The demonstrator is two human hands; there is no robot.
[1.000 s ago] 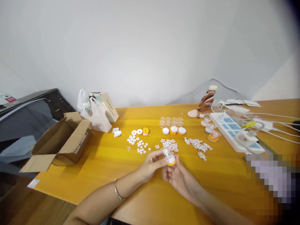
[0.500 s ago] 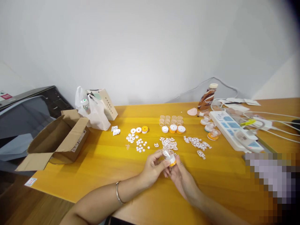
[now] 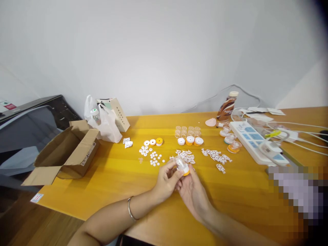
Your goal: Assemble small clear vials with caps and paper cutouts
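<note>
Your left hand [image 3: 167, 179] and right hand [image 3: 191, 191] both pinch the small orange-and-white cap assembly [image 3: 182, 166]. It sits at your fingertips, above the table [image 3: 123, 177].

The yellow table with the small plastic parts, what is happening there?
A person holds a small orange-and-white plastic piece with a clear cap between both hands, left hand and right hand, above the yellow wooden table. Loose white plastic discs and white cut-out pieces lie just beyond the hands.

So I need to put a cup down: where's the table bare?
Bare between the box and the white discs, and right of the hands. Crowded by the power strip.
</note>
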